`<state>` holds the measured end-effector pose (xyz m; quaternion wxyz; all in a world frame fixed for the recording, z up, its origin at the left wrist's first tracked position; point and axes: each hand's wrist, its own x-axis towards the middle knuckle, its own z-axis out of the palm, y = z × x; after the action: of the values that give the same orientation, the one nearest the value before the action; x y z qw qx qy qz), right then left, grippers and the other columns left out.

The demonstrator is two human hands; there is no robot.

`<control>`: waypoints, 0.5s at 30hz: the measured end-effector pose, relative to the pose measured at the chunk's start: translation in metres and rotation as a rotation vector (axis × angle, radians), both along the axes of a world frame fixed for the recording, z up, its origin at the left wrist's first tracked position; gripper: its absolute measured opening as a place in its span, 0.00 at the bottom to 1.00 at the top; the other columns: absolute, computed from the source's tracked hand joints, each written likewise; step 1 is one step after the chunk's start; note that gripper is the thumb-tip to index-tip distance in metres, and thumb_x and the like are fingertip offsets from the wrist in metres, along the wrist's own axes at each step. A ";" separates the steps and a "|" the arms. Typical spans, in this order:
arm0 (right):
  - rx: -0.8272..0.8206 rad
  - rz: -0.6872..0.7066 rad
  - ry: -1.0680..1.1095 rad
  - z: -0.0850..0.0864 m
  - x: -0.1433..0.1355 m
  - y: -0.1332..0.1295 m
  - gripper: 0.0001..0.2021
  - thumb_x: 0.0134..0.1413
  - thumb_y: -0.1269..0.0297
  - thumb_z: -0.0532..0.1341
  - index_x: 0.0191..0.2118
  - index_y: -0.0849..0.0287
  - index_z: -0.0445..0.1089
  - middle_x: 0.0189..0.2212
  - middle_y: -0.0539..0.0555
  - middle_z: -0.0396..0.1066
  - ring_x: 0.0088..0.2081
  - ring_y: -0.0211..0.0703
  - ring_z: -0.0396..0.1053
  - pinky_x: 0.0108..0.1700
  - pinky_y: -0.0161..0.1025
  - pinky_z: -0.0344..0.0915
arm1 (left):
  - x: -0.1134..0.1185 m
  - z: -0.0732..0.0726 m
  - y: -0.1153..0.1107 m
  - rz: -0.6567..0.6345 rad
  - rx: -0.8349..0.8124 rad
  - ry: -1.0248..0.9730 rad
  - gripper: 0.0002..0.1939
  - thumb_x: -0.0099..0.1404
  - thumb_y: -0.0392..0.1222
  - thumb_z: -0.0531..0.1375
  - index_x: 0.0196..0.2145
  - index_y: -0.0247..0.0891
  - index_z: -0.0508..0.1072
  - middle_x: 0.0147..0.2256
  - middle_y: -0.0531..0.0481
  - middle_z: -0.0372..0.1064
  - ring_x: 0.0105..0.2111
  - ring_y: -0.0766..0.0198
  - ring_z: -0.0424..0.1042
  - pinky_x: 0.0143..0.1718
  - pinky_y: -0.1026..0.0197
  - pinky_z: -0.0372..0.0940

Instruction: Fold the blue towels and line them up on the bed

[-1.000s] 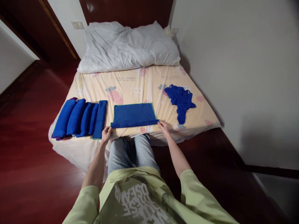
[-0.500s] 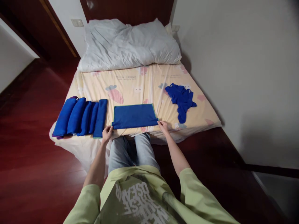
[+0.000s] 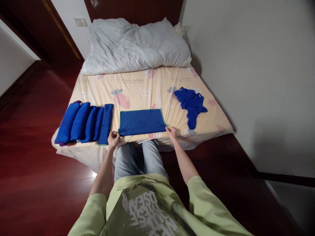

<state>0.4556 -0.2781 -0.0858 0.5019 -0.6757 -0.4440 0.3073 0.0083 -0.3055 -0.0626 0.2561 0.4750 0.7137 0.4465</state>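
OK so the blue cloth [image 3: 142, 122] is on the bed [image 3: 98, 90], laid out near the middle of its front edge. Its near edge is already turned in, w/ the rest flat, so IMO it's only part rolled up rn. Hands are apart, 1 at each near corner: right hand [image 3: 171, 132] looks pinched on its corner, left hand [image 3: 113, 139] has thumb + finger curled right at the other, but can't tell if it's actually gripping tbh. On the bed's left side, approx 5 blue rolls [image 3: 80, 122] sit side by side, w/ a bit of purple showing. Bed's right side has a crumpled blue pile [image 3: 190, 103], & there's puffy white bedding [image 3: 137, 49] at its far end btw.
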 end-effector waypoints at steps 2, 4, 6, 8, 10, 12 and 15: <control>-0.013 -0.021 -0.044 0.004 -0.003 0.000 0.22 0.46 0.42 0.64 0.29 0.59 0.76 0.33 0.63 0.80 0.37 0.54 0.76 0.43 0.48 0.72 | 0.003 0.003 0.001 0.032 -0.016 0.016 0.14 0.54 0.48 0.63 0.38 0.42 0.71 0.28 0.52 0.73 0.30 0.61 0.73 0.35 0.61 0.66; -0.027 -0.044 -0.072 0.007 -0.006 0.000 0.21 0.46 0.42 0.64 0.28 0.58 0.75 0.33 0.63 0.80 0.37 0.54 0.76 0.42 0.47 0.72 | 0.005 0.006 0.002 0.049 -0.027 0.019 0.12 0.52 0.46 0.63 0.35 0.42 0.70 0.27 0.52 0.73 0.30 0.60 0.72 0.35 0.61 0.65; -0.035 -0.060 -0.078 0.008 -0.007 0.000 0.20 0.46 0.43 0.64 0.27 0.58 0.75 0.32 0.63 0.80 0.36 0.54 0.76 0.41 0.47 0.71 | 0.006 0.008 0.003 0.046 -0.040 0.018 0.10 0.51 0.45 0.62 0.32 0.42 0.69 0.27 0.52 0.72 0.29 0.61 0.71 0.34 0.61 0.65; -0.039 -0.064 -0.084 0.008 -0.009 0.000 0.19 0.45 0.43 0.64 0.27 0.57 0.74 0.32 0.63 0.80 0.36 0.54 0.76 0.42 0.47 0.71 | 0.007 0.009 0.004 0.037 -0.059 0.024 0.08 0.51 0.44 0.62 0.30 0.42 0.68 0.27 0.52 0.71 0.29 0.61 0.71 0.33 0.61 0.64; -0.043 -0.066 -0.102 0.007 -0.009 0.000 0.19 0.45 0.44 0.64 0.27 0.57 0.73 0.32 0.63 0.79 0.35 0.54 0.76 0.41 0.47 0.70 | 0.007 0.009 0.005 0.029 -0.074 0.035 0.07 0.51 0.43 0.61 0.29 0.43 0.67 0.26 0.53 0.70 0.29 0.60 0.70 0.33 0.61 0.63; -0.051 -0.071 -0.125 0.005 -0.011 -0.001 0.19 0.46 0.44 0.63 0.28 0.57 0.72 0.31 0.62 0.79 0.33 0.53 0.75 0.40 0.46 0.70 | 0.007 0.009 0.005 0.014 -0.083 0.050 0.06 0.51 0.43 0.61 0.28 0.43 0.67 0.26 0.53 0.70 0.29 0.60 0.70 0.34 0.60 0.62; -0.064 -0.077 -0.174 0.004 -0.014 -0.003 0.17 0.47 0.45 0.62 0.30 0.55 0.70 0.29 0.60 0.77 0.31 0.51 0.74 0.37 0.44 0.68 | 0.007 0.008 0.005 -0.006 -0.080 0.057 0.06 0.52 0.42 0.60 0.29 0.42 0.69 0.25 0.53 0.68 0.28 0.61 0.68 0.33 0.60 0.62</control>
<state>0.4415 -0.2815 -0.0819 0.4510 -0.7320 -0.4496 0.2423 0.0149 -0.3005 -0.0543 0.2557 0.4793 0.7364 0.4032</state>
